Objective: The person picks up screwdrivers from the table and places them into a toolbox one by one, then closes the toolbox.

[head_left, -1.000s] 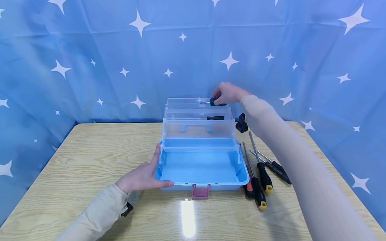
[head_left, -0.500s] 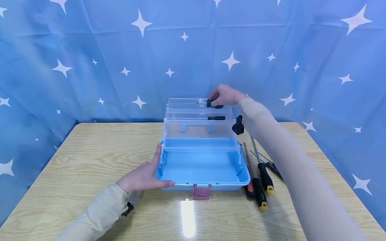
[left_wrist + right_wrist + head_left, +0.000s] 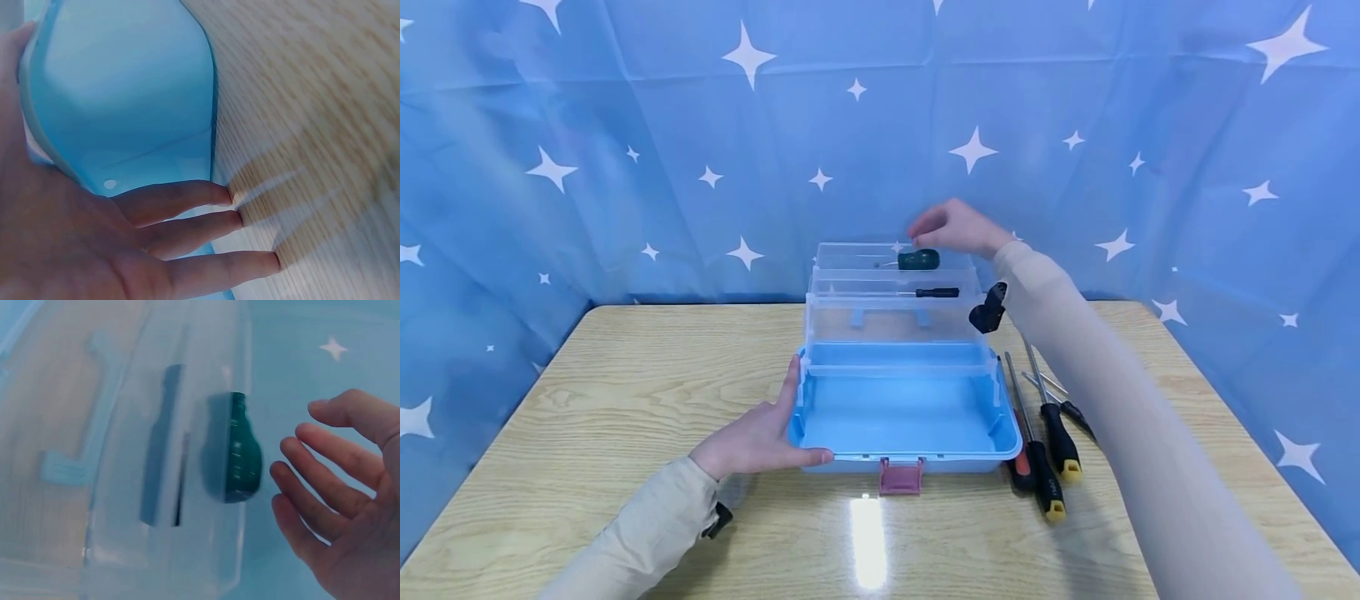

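Note:
A green-handled screwdriver (image 3: 919, 259) lies in the top clear tray (image 3: 850, 254) of the blue toolbox (image 3: 898, 417). My right hand (image 3: 958, 228) is just above and behind it, holding nothing, its fingers loosely bent and apart from the green handle (image 3: 242, 453) in the right wrist view. One tray lower lies a small black screwdriver (image 3: 937, 292). My left hand (image 3: 758, 442) rests at the toolbox's front left corner, thumb along the front rim. In the left wrist view, straight fingers (image 3: 181, 234) spread over the outer side wall (image 3: 144, 94).
Right of the toolbox lie several larger screwdrivers (image 3: 1045, 483), some with black and yellow handles, partly under the right sleeve (image 3: 1105, 392). A pink latch (image 3: 901, 477) hangs at the toolbox front. A blue star-patterned curtain (image 3: 700, 125) stands behind the wooden table (image 3: 625, 375).
My right hand moved slightly left with the green screwdriver, let it go in the top tray, then rose a little. The left hand stayed at the toolbox corner.

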Tool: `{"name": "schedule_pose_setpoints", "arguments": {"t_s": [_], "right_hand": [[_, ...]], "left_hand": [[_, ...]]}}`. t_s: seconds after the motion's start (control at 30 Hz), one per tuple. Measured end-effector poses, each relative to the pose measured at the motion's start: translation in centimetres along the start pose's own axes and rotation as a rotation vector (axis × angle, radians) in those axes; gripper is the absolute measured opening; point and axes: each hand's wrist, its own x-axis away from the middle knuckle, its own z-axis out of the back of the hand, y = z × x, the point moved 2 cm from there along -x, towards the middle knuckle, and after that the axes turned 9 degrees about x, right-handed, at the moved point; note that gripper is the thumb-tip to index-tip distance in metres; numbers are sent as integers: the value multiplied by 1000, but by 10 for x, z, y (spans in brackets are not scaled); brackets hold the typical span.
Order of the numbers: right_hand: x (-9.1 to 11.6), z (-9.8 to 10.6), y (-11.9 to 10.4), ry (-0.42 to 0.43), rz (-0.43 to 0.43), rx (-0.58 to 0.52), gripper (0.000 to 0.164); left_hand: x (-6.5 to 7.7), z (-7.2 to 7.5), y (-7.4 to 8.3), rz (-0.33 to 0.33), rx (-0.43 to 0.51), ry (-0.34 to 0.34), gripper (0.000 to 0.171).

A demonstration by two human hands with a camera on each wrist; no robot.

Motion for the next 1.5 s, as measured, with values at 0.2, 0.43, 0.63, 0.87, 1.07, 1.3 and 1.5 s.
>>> {"name": "schedule_pose_setpoints", "arguments": {"t_s": [0.2,0.43,0.63,0.87,1.07,1.3,1.5], "right_hand": [[10,10,-3,14,-4,-62,36],[21,13,0,4,2,-73,36],[32,15,4,7,14,-83,35],[50,18,14,27,8,-75,35],[63,18,22,24,8,-88,32],[76,17,31,14,20,-74,31],[89,14,35,8,37,-83,31]], "left_hand": [[1,1,0,7,9,2,132],[0,0,0,-1,18,4,131],[1,-1,1,0,12,5,131],[1,-1,-1,-10,11,5,131],[0,-2,-2,12,7,8,131],[2,-1,0,-13,30,-3,130],[3,-1,1,-16,38,-6,131]]}}
